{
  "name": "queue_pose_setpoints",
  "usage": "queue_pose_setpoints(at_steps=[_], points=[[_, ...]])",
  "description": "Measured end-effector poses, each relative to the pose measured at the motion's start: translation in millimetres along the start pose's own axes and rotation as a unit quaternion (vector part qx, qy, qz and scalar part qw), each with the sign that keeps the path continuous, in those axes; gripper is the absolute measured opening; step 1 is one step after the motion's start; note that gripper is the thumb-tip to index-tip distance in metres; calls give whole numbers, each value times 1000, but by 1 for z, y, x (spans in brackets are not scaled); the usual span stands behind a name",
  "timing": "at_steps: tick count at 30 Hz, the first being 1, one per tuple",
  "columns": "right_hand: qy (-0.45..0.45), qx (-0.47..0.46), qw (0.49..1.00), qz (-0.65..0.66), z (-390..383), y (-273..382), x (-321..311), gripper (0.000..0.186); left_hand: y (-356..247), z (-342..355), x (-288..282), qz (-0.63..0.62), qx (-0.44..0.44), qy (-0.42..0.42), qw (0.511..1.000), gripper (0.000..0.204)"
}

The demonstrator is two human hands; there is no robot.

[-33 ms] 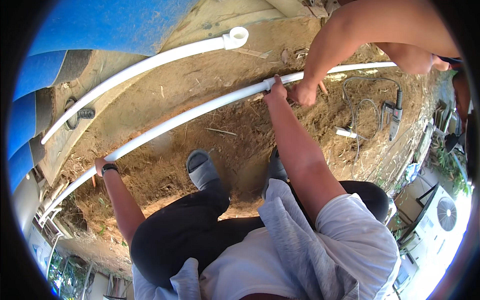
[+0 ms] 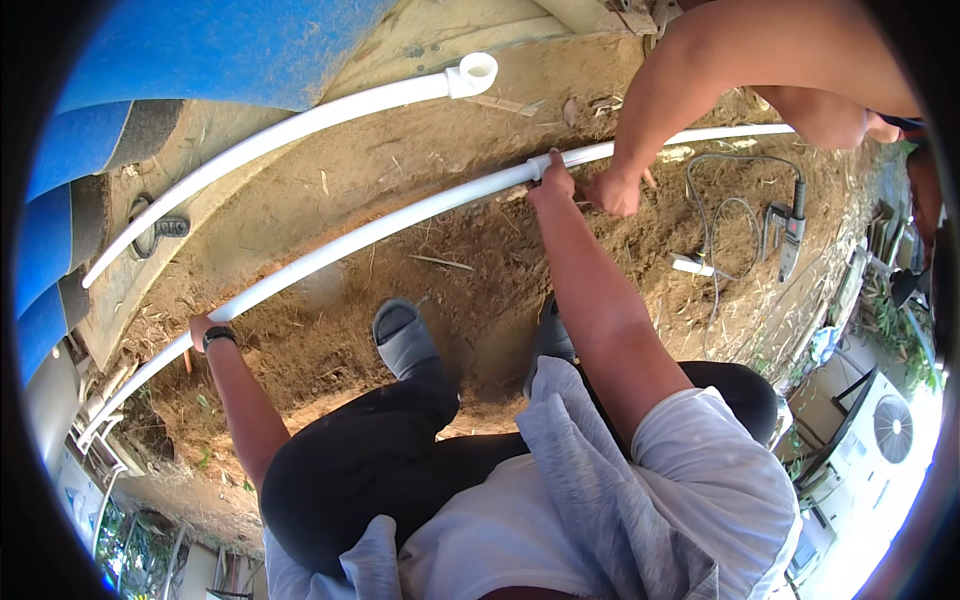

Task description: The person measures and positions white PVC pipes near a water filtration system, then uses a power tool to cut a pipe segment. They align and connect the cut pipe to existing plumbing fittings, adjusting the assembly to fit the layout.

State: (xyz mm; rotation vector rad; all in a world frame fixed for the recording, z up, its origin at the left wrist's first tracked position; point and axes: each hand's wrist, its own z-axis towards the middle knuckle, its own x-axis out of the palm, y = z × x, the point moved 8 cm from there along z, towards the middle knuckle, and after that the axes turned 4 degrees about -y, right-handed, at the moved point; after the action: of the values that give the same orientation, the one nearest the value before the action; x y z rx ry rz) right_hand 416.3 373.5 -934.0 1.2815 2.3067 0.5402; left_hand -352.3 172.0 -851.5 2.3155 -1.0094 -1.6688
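Note:
A long white pipe (image 2: 370, 226) runs across the frame above the dirt, with a coupling (image 2: 537, 168) along its right half. My left hand (image 2: 206, 327), with a dark watch at the wrist, is closed round the pipe at the left. My right hand (image 2: 552, 182) grips it at the coupling. Just right of that, a co-worker's hand (image 2: 612, 190) is low by the pipe, beside a thin orange-brown piece; whether it holds anything is unclear. A second white pipe (image 2: 250, 147) lies farther back, ending in an elbow fitting (image 2: 470, 75).
A corded power tool (image 2: 785, 240) and a white power strip (image 2: 690, 264) lie on the dirt (image 2: 450, 290) at right. Blue sheeting (image 2: 210, 50) and boards edge the back left, near a loose sandal (image 2: 150, 230). An outdoor fan unit (image 2: 880, 430) stands far right.
The co-worker's hand has shifted very slightly downward beside the pipe. My hands and both pipes look the same.

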Motion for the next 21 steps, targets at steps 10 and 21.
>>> queue_pose_setpoints(at_steps=[10, 21], points=[[-4, 33, 999, -21, 3, -17, 19, 48, 39, 39, 42, 58, -41, 77, 994, 39], [33, 50, 988, -145, 20, -12, 21, 48, 21, -3, 73, -609, -342, 44, 714, 51]])
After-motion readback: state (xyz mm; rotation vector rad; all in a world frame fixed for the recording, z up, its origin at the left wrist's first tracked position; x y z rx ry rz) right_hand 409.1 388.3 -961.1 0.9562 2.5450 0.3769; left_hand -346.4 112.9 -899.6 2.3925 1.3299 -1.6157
